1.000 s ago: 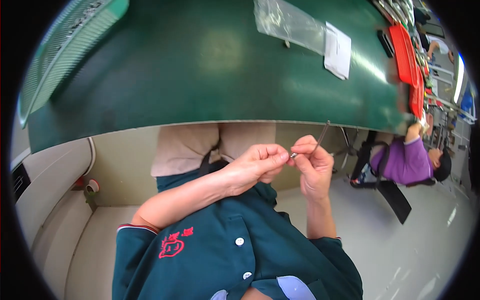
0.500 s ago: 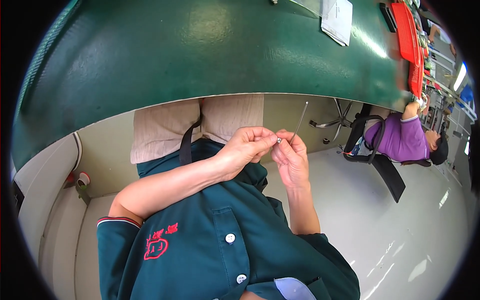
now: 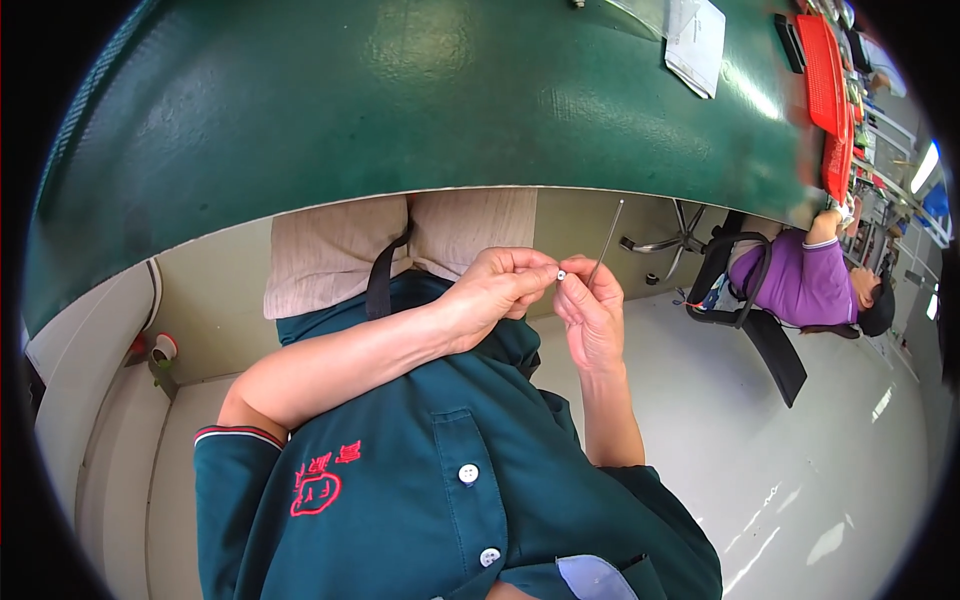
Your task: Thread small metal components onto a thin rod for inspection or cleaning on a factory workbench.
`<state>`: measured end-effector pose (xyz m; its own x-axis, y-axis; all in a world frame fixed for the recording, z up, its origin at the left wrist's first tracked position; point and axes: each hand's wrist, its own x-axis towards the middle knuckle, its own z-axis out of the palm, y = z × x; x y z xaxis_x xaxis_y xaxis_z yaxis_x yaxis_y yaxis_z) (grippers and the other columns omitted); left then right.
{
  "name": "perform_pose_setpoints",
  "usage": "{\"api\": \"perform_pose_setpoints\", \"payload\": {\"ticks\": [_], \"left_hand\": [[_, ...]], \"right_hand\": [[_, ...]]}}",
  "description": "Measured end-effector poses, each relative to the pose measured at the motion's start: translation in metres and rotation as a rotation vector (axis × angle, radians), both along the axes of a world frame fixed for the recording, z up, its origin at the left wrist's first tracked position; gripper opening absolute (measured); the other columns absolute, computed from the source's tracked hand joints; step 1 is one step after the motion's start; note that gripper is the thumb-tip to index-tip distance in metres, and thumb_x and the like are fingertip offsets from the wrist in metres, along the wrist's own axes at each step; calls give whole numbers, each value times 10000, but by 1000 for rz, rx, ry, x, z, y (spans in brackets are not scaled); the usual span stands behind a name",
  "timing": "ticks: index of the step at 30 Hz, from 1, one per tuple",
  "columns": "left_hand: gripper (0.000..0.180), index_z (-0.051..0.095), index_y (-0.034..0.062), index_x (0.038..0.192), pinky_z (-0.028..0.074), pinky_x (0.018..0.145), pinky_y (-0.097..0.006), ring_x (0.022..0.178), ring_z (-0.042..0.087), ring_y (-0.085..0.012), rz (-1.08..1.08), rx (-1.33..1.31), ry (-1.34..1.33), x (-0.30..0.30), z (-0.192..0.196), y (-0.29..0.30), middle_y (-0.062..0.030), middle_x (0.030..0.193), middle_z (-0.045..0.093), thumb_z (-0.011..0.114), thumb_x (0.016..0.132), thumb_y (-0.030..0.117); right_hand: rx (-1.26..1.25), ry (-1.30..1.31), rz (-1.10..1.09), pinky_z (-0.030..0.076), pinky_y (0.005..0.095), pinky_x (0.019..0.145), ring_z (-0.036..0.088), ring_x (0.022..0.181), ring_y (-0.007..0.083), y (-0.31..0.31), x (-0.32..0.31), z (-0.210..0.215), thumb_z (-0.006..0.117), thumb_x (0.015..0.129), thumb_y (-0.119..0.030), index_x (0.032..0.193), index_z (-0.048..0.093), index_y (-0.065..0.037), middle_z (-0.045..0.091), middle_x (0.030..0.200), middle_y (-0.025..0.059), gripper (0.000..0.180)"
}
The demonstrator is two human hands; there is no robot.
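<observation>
Over my lap, just off the table's front edge, my two hands meet at the fingertips. A small shiny metal piece (image 3: 561, 275), too small to identify, sits between them. My left hand (image 3: 498, 292) pinches it with thumb and forefinger from the left. From the right, the thumb of my right hand (image 3: 592, 312) touches or nearly touches the piece. A thin straight metal rod (image 3: 611, 232) with a small pale tip rises from my right hand's closed fingers. Its lower end is hidden in the grip.
The green tabletop (image 3: 330, 120) spans the view ahead. White papers (image 3: 694, 50), a black object (image 3: 789, 43) and red baskets (image 3: 822, 80) lie toward the right. A person in purple (image 3: 805, 275) sits at far right by a black chair (image 3: 765, 335).
The whole view has shifted slightly. My hands keep the same grip, and the small piece shows a slightly different face.
</observation>
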<state>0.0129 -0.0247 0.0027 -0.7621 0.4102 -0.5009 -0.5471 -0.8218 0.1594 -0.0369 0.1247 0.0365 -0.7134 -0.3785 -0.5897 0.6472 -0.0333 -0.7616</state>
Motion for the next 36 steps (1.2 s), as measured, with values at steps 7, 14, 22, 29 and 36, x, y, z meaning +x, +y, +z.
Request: {"api": "perform_pose_setpoints", "payload": {"ticks": [7, 14, 22, 29, 36], "left_hand": [[159, 573, 50, 914, 208, 461, -196, 507, 263, -27, -12, -7, 10, 2, -4, 0, 78, 609, 370, 529, 886, 200], [143, 579, 48, 878, 218, 468, -198, 531, 278, -30, 2, -10, 10, 0, -2, -2, 65, 600, 389, 538, 873, 185], [166, 578, 48, 882, 226, 470, -196, 531, 286, -30, -10, -51, 16, 1, -2, -3, 62, 597, 390, 528, 882, 206], [198, 551, 59, 891, 225, 464, -198, 515, 257, -32, 5, 62, 99, 3, 1, -1, 66, 582, 362, 462, 918, 233], [166, 514, 91, 894, 223, 439, -202, 477, 237, -42, -30, 463, 80, 0, -15, -2, 62, 546, 297, 421, 935, 223]], "right_hand": [[50, 69, 25, 275, 172, 445, 364, 514, 26, -1, 0, 1, 550, 821, 2, 936, 579, 4, 526, 888, 2, 118], [71, 93, 36, 265, 171, 439, 357, 514, 23, -4, -1, 3, 561, 814, 2, 933, 580, 5, 512, 877, -6, 120], [151, 211, 45, 290, 163, 467, 390, 575, 23, -13, 1, 7, 580, 791, 33, 920, 595, 20, 494, 851, -4, 131], [225, 544, 132, 365, 158, 544, 462, 655, 37, -9, 1, 10, 624, 732, 99, 920, 601, 42, 463, 845, 3, 198], [244, 575, 138, 351, 149, 519, 461, 621, 21, -11, 2, 8, 633, 723, 98, 917, 601, 40, 464, 827, 1, 205]]}}
